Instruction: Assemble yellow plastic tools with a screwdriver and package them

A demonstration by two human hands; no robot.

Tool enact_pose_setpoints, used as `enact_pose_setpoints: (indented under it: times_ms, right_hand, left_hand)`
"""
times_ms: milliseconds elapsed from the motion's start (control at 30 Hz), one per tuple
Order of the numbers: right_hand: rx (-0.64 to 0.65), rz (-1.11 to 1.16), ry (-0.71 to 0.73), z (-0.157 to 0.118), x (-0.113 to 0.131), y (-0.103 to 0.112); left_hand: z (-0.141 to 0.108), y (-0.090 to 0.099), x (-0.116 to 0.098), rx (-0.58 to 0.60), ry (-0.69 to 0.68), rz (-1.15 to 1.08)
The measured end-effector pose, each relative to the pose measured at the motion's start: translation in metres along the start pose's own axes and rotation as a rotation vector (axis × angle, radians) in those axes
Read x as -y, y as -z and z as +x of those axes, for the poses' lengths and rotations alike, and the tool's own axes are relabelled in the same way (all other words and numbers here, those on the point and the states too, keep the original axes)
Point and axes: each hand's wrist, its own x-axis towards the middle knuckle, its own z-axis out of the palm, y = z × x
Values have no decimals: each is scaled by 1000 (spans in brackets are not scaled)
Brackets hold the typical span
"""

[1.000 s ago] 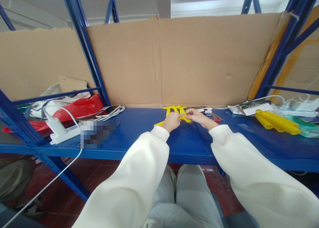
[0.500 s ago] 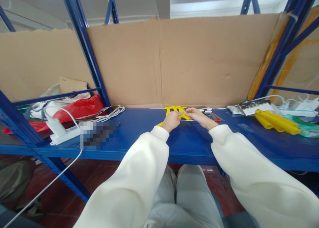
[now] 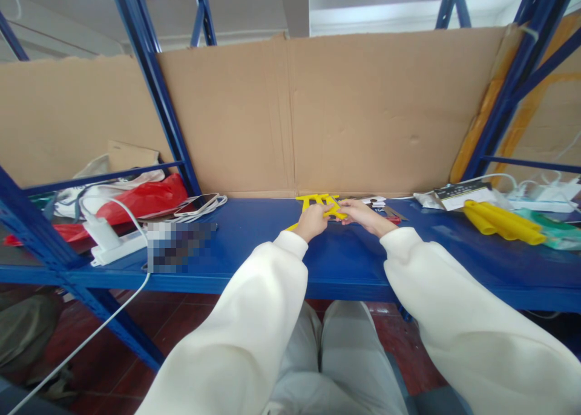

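Observation:
Near the back of the blue shelf, a yellow piece with slot-like gaps (image 3: 334, 207) is between my hands; its exact kind I cannot make out. My left hand (image 3: 313, 220) is closed on its left and lower part, and a yellow tip sticks out beside the wrist. Against its right edge, the fingers of my right hand (image 3: 358, 212) are pinched together on it. Just beyond my right hand lie small black-and-white printed pieces (image 3: 376, 202). A utility knife or similar flat tool with a red part (image 3: 394, 216) rests to the right of that hand.
Rolled yellow sheets (image 3: 502, 222) and a black-and-white packet (image 3: 465, 195) lie to the right. On the left are a white power strip (image 3: 118, 247), a phone with a coiled white cable (image 3: 196, 204) and a red bag (image 3: 145, 197). Cardboard (image 3: 354, 112) walls off the back.
My right hand's fingers have shifted slightly down and closer along the right edge of the yellow piece. The left hand keeps its hold almost unmoved.

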Motion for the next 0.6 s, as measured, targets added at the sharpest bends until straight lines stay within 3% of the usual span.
enact_pose_setpoints:
  times_ms: [467,600]
  right_hand:
    - [-148,67,-50,1,1,2]
    - [-153,67,-55,0,2,2]
  left_hand:
    - [1,-4,6,126,-142,40]
    - [3,-7,9,84,-180,-14]
